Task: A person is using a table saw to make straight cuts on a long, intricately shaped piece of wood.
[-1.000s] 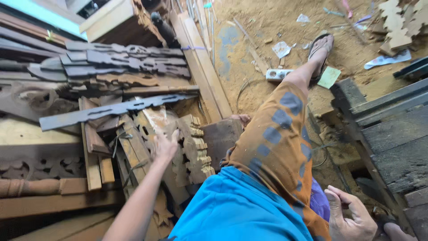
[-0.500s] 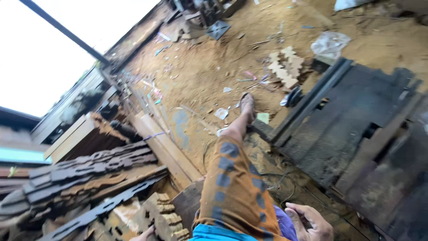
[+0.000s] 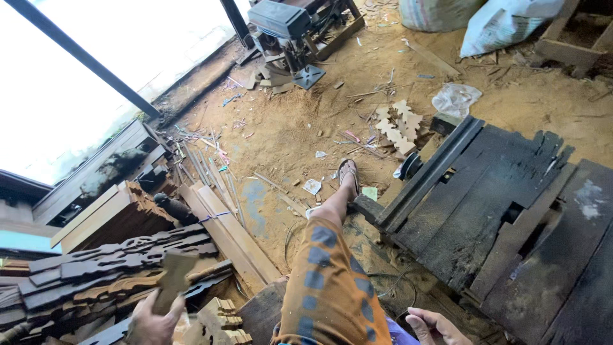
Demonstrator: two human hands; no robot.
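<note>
Head camera looks down over a sawdust-covered workshop floor, with the person's leg in orange patterned shorts point(image 3: 329, 287) stretched out toward the middle. The left hand point(image 3: 152, 321), low at the bottom edge, is closed around the lower end of a carved wood piece point(image 3: 172, 276), a flat cut-out with a notched outline. The piece stands up out of the fist, tilted slightly to the right, so most of its length rises above the fingers point(image 3: 142, 327) while its lower end is hidden inside them (thumb side toward the camera). It hangs in front of a stack of dark carved boards point(image 3: 102, 268), and whether it touches them I cannot tell. Just right of the hand sits a pale stepped wood block point(image 3: 220, 318).

The right hand point(image 3: 436, 326) shows at the bottom edge beside the thigh, fingers loosely curled and holding nothing, close to the edge of a dark plank platform point(image 3: 504, 204).

Long pale planks point(image 3: 233, 233) lie on the floor between the board stack and the leg. Farther off, more light cut-out pieces point(image 3: 396, 128) lie in the sawdust, a drill press point(image 3: 290, 29) stands near the top, and a white sack point(image 3: 504, 22) rests at the upper right.
</note>
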